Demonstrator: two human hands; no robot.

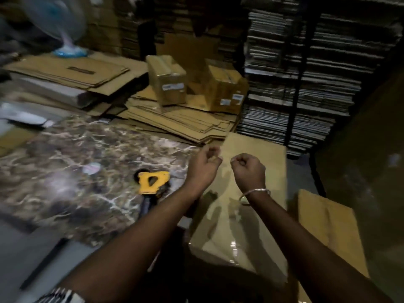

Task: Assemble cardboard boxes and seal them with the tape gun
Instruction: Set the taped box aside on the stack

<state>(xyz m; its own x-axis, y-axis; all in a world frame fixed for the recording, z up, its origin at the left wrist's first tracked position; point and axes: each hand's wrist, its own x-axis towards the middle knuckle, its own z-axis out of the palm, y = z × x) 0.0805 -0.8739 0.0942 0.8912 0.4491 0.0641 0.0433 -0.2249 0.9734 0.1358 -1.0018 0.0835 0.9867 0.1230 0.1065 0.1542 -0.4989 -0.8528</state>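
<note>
Wall of stacked flat cardboard [306,73] fills the back right, edge-on, dark strap running down it. Left of that, a lower pile of flattened cartons [181,121] on the floor, and another spread of flat sheets [65,73] further left under a blurred blue-and-white fan [63,25].

Marble-patterned floor [76,162] takes up the left middle.

Cardboard box [247,193] I'm working on sits directly in front of me, under both forearms, glossy tape strip catching light along its near part. Another flat brown piece [328,228] lies just to its right.

Two taped, labelled small boxes [167,80] sit on top of the flattened-carton pile, well apart from me.

My left hand [204,164] hovers above the far end of the box, fingers curled in. My right hand [249,171] is just beside it, same pose, fingers curled, metal bangle [254,194] on the wrist. Both seem to pinch something thin and pale between them, maybe tape; too blurred to tell.

Tape gun [153,182], yellow body with dark handle, lies on the floor just left of my left wrist. Not touching it.
</note>
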